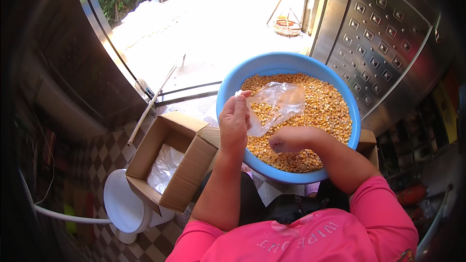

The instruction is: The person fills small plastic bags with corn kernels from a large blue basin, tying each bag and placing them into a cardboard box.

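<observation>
A large round blue plastic basin (229,83) full of dried yellow corn kernels (320,105) stands before me. My left hand (235,120), above the basin's left side, pinches the edge of a clear plastic bag (287,102) between thumb and fingers. The bag spreads out to the right over the corn. My right hand (287,140) is low over the kernels, just below the bag, with its fingers curled inwards. Whether kernels are inside that hand is hidden.
An open cardboard box (189,174) with clear plastic bags (165,167) in it stands left of the basin, beside a white plastic bucket (123,203). A thin stick (151,103) lies by the door sill. A wicker basket (287,27) is outside; an embossed metal door (375,40) stands at right.
</observation>
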Action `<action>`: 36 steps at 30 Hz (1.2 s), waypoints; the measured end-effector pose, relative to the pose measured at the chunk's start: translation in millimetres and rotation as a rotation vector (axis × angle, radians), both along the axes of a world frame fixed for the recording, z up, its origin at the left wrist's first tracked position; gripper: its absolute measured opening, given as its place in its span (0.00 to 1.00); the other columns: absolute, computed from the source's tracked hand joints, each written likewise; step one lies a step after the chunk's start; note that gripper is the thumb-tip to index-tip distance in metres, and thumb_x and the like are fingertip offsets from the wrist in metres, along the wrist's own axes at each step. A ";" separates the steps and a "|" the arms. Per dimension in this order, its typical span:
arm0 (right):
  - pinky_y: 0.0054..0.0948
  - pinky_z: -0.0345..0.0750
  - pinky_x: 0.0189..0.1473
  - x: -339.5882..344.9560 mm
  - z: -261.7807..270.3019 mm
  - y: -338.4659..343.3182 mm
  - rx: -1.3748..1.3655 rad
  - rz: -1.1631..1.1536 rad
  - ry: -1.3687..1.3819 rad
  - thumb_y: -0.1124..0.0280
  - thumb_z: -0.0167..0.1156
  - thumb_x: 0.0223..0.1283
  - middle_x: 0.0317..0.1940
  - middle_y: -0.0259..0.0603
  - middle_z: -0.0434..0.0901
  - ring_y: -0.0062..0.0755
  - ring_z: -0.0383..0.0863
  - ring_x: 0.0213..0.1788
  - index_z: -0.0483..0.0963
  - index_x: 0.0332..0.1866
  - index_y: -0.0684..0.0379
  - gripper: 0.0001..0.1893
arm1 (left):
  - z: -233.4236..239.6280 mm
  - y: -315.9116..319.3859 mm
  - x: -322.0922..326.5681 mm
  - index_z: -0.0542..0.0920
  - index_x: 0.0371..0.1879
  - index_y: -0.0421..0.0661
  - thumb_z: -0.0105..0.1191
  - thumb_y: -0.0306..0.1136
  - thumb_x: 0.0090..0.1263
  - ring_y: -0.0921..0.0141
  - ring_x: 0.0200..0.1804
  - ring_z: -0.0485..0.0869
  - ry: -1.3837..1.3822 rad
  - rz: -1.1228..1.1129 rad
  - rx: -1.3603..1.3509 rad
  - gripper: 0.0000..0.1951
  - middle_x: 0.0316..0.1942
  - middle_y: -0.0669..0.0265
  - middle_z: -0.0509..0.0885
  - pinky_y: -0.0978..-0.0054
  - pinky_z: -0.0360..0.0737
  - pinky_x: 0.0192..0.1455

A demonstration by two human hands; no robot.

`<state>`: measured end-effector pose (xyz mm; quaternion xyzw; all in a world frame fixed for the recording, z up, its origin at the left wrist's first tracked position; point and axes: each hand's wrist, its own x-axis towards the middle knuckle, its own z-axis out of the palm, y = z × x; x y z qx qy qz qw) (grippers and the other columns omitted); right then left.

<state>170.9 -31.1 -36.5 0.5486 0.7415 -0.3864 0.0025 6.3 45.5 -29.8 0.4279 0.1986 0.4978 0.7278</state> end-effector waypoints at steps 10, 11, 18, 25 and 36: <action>0.17 0.57 0.17 9.0 21.9 44.9 -0.092 -0.556 0.694 0.70 0.54 0.64 0.23 0.31 0.71 0.14 0.61 0.16 0.72 0.41 0.60 0.06 | 3.2 -6.4 0.6 0.78 0.46 0.41 0.44 0.40 0.76 0.87 0.19 0.60 0.107 -0.009 0.092 0.15 0.17 0.80 0.64 0.87 0.56 0.19; 0.18 0.58 0.17 9.5 15.2 51.9 -0.107 -0.595 0.727 0.69 0.55 0.63 0.23 0.32 0.71 0.15 0.62 0.16 0.72 0.40 0.60 0.06 | 1.8 -6.1 1.1 0.78 0.46 0.42 0.45 0.40 0.76 0.87 0.18 0.58 0.108 -0.021 0.105 0.14 0.17 0.80 0.63 0.87 0.55 0.19; 0.27 0.77 0.42 20.2 -19.1 64.7 0.357 -0.882 0.782 0.72 0.55 0.60 0.44 0.45 0.79 0.31 0.79 0.41 0.69 0.59 0.65 0.21 | 4.0 -4.4 2.7 0.79 0.47 0.43 0.46 0.39 0.75 0.86 0.15 0.55 0.092 -0.035 0.083 0.14 0.15 0.81 0.61 0.85 0.52 0.17; 0.20 0.75 0.30 13.1 22.0 19.4 0.180 -0.523 0.691 0.73 0.56 0.60 0.29 0.36 0.78 0.21 0.78 0.29 0.76 0.45 0.62 0.10 | -0.6 -0.9 0.6 0.78 0.47 0.42 0.46 0.39 0.75 0.86 0.15 0.55 0.028 0.005 0.020 0.14 0.15 0.80 0.62 0.86 0.51 0.16; 0.41 0.76 0.44 -39.6 -15.9 -1.7 -0.010 -0.189 -0.197 0.63 0.48 0.64 0.39 0.53 0.80 0.48 0.81 0.44 0.77 0.41 0.65 0.16 | -0.5 1.1 -0.6 0.77 0.48 0.42 0.46 0.39 0.75 0.87 0.15 0.55 -0.022 0.004 0.012 0.14 0.16 0.80 0.63 0.86 0.51 0.16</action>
